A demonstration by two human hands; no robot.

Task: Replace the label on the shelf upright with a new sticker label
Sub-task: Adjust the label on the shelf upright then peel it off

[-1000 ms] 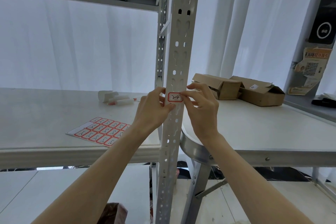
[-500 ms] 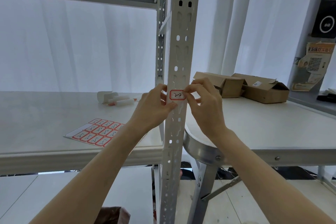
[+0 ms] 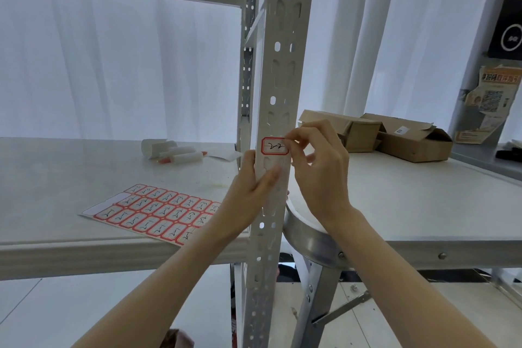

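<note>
— Since a moment ago the left hand [image 3: 248,195] has gone down from the label [image 3: 274,146]. Before, both hands were at its two sides; now the left one holds the post [image 3: 279,87] below it.

— How are the fingers now?

— The left fingers wrap loosely around the post, with the thumb flat on its front face. They grasp the metal only, not the paper. The right hand [image 3: 316,167] has thumb and index finger pressed together at the right edge of the label, at the upper corner. I think it is pinching this corner, but if the corner is already lifted I cannot tell.

— And the label itself?

— It sits on the front face of the post, near the level of the shelf board [image 3: 84,167], straight, with a red border and some handwriting. On the board, to the left, lies the sticker sheet [image 3: 152,210] with one empty place at its far left end.

— Will it be difficult to handle?

— I judge it very light and thin, soft paper with glue. It can tear or curl and stick to itself. Better to take it at one corner with the nails and pull slowly, low along the metal. The post is stiff, so the left hand has only to steady it.
</note>
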